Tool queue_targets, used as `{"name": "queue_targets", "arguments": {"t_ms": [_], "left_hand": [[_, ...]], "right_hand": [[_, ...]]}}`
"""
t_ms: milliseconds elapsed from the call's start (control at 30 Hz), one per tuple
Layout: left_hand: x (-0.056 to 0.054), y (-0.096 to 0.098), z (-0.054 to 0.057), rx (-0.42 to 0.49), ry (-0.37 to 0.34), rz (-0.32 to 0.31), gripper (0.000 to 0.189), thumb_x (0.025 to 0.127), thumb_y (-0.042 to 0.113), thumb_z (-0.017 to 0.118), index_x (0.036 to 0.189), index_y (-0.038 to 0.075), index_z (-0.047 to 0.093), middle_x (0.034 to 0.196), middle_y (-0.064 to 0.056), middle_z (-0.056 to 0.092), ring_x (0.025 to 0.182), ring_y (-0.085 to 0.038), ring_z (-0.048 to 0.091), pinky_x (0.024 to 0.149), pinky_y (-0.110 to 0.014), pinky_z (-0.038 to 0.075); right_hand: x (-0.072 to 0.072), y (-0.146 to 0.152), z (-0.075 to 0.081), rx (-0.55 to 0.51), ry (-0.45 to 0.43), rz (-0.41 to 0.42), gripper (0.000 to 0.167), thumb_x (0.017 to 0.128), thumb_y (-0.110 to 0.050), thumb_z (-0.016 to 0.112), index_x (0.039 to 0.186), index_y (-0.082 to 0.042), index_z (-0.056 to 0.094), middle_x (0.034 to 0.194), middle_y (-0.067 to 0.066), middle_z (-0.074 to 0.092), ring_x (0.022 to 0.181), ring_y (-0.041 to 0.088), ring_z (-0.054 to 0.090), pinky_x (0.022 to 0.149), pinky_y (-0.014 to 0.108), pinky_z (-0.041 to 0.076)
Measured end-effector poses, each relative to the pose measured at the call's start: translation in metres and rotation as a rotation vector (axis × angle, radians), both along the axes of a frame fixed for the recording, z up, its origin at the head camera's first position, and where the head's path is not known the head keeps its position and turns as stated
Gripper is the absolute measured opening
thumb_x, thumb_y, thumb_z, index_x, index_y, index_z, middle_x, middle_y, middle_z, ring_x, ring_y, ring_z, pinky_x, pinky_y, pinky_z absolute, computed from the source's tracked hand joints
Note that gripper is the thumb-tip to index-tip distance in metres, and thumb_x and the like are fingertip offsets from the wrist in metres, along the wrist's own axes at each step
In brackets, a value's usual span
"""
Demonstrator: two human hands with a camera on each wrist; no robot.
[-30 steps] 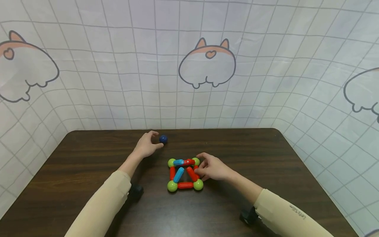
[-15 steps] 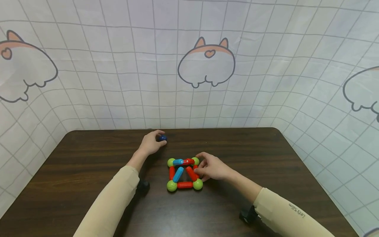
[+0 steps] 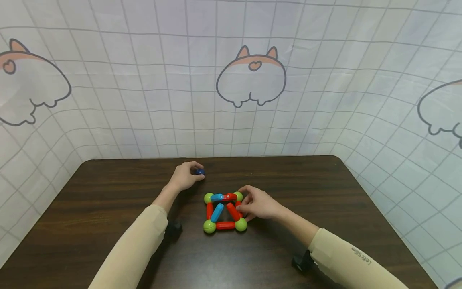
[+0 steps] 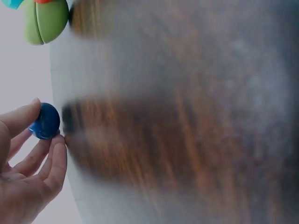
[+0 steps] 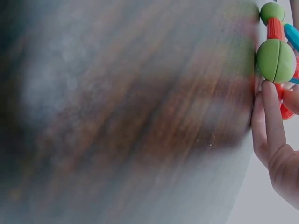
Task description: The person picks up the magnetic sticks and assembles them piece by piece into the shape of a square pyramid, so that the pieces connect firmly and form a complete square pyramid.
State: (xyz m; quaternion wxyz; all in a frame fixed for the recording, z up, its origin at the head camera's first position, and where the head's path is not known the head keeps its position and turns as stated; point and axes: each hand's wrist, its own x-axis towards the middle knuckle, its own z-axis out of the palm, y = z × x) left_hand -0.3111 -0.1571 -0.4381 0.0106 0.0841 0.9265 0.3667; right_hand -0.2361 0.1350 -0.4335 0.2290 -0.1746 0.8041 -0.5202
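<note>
Near the table's back edge, my left hand [image 3: 184, 176] pinches a dark blue ball [image 3: 200, 171] between thumb and fingers. The left wrist view shows that ball [image 4: 45, 122] close to the tabletop; whether it touches is unclear. Mid-table lies a square toy frame of red rods [image 3: 225, 225] with a green ball [image 3: 209, 226] at each corner. Blue rods [image 3: 217, 212] and further red rods [image 3: 234, 212] lean inward from the corners, their upper ends apart. My right hand [image 3: 261, 204] grips the frame's right-side red rod, partly hidden by the fingers, beside a green ball [image 5: 275, 60].
The dark wood table [image 3: 325, 184] has rounded back corners. A white grid-patterned curtain [image 3: 151, 100] with cartoon animal prints hangs behind it and along both sides. Dark devices [image 3: 302, 263] sit under both wrists at the sleeve cuffs.
My left hand has moved slightly right to the blue ball and closed its thumb and fingers on it. The right hand and the frame have stayed in place.
</note>
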Motion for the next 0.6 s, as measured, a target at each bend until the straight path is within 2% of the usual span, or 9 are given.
{"name": "queue_targets", "arguments": {"t_ms": [233,400,600], "left_hand": [[0.007,-0.002,0.002,0.056,-0.001,0.002,0.037,0.098,0.019,0.074,0.131,0.004,0.066,0.129,-0.02,0.064,0.115,-0.036,0.062,0.094,-0.051,0.052],[0.013,-0.004,0.003,0.11,-0.016,0.001,0.038,0.095,0.02,0.077,0.129,0.006,0.067,0.12,-0.015,0.067,0.109,-0.031,0.063,0.087,-0.046,0.053],[0.024,-0.001,0.01,0.192,-0.03,-0.031,0.04,0.092,0.017,0.081,0.128,0.007,0.069,0.113,-0.01,0.069,0.105,-0.028,0.065,0.084,-0.044,0.054]], "right_hand": [[0.0,-0.001,0.0,-0.013,-0.006,-0.003,0.056,0.095,-0.001,0.071,0.143,0.007,0.044,0.095,0.017,0.065,0.077,0.028,0.07,0.067,0.039,0.062],[-0.001,-0.001,-0.002,-0.013,-0.005,-0.013,0.055,0.094,0.0,0.071,0.142,0.006,0.045,0.095,0.017,0.065,0.073,0.028,0.071,0.068,0.039,0.062],[-0.001,-0.002,-0.001,0.0,-0.012,-0.027,0.054,0.094,-0.001,0.072,0.141,0.004,0.047,0.095,0.016,0.064,0.072,0.027,0.071,0.068,0.039,0.062]]}}
